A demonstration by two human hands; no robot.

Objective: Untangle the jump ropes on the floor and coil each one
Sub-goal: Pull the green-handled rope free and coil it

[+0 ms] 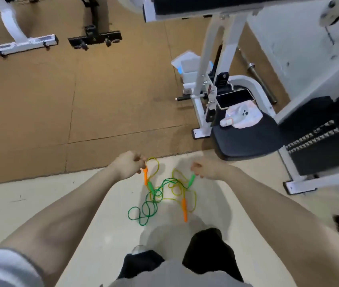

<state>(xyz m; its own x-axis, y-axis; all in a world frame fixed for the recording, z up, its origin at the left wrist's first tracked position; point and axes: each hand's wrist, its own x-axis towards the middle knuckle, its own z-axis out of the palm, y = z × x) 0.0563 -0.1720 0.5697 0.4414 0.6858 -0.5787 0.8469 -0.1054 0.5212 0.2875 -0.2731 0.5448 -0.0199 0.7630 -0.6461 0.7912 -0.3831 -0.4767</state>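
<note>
Nearest the camera, a grey sleeve (5,268) covers the upper left arm, and dark trouser legs (205,251) stand on the pale floor (50,206). Just beyond the feet lie the two jump ropes, tangled together: the green rope (143,212) loops in a loose heap to the left, while the yellow rope (176,183) winds through it and off to the right. One orange handle (184,210) lies free on the floor at the right of the heap, and one green handle (151,187) lies at the upper left, its end just beside the orange handle above it. Both arms reach forward over the pile. The left hand (128,165) has its fingers curled and pinches the top of the other orange handle (145,176), where the yellow cord comes out in a small loop. The right hand (203,169) likewise curls its fingers and pinches the upper end of the second green handle (192,180), which hangs down towards the tangle. Past the hands the pale floor meets a brown mat (81,90). To the right stands a white gym machine (214,79) with a black seat pad (245,139), on which rest a phone (234,98) and a white cloth (245,117). Farthest away, at upper left, are a white bench foot (25,44) and a black one (95,39).
</note>
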